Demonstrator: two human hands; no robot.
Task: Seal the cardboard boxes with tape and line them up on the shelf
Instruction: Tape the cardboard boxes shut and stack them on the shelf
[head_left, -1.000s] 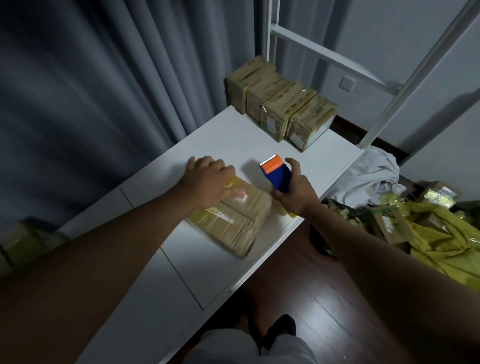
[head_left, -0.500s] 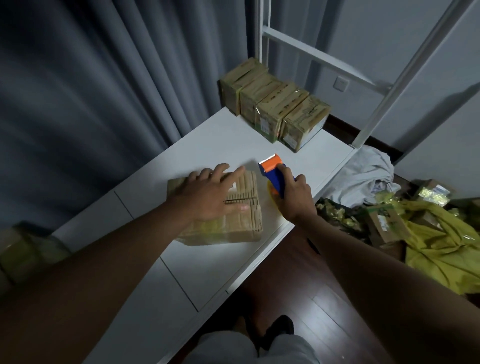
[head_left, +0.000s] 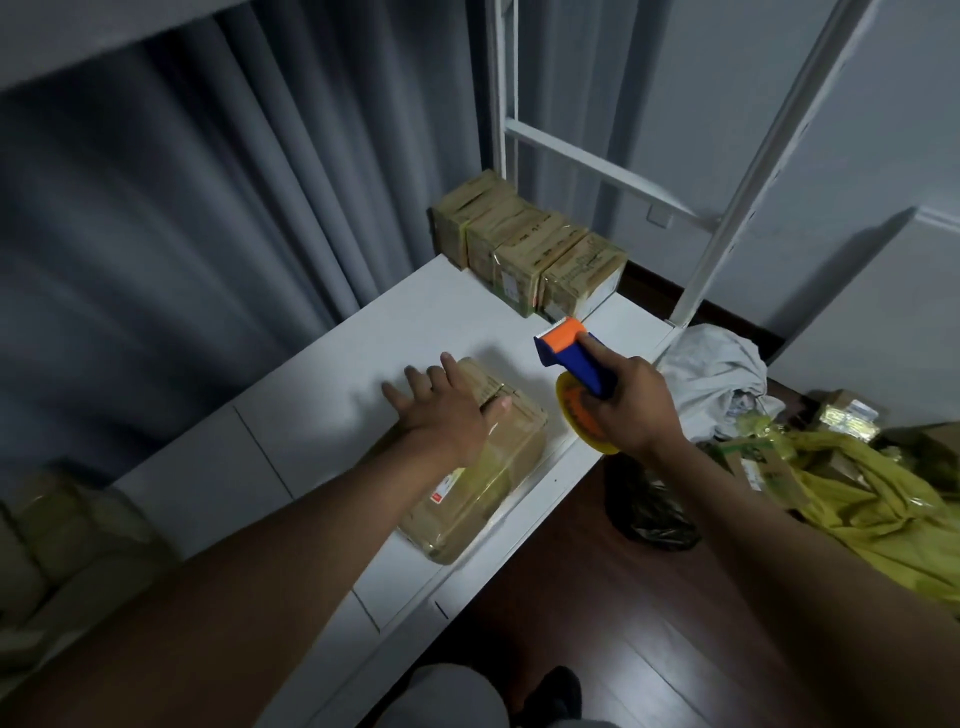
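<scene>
We are at the sealing step: our left hand (head_left: 447, 410) lies spread flat on the cardboard box (head_left: 478, 467), and beside the box our right hand (head_left: 631, 410) grips the tape dispenser (head_left: 574, 358). Next, the dispenser probably must come down onto the box seam.

Cardboard, plastic and painted white surfaces in dim light

The cardboard box (head_left: 483, 467) looks matt brown, with glossy clear tape shining across it. The tape dispenser (head_left: 574, 358) is smooth orange and blue plastic. The shelf (head_left: 405, 332) is smooth matt white; the floor (head_left: 597, 613) is dark, faintly glossy wood; the curtain (head_left: 218, 223) is soft grey cloth.
</scene>
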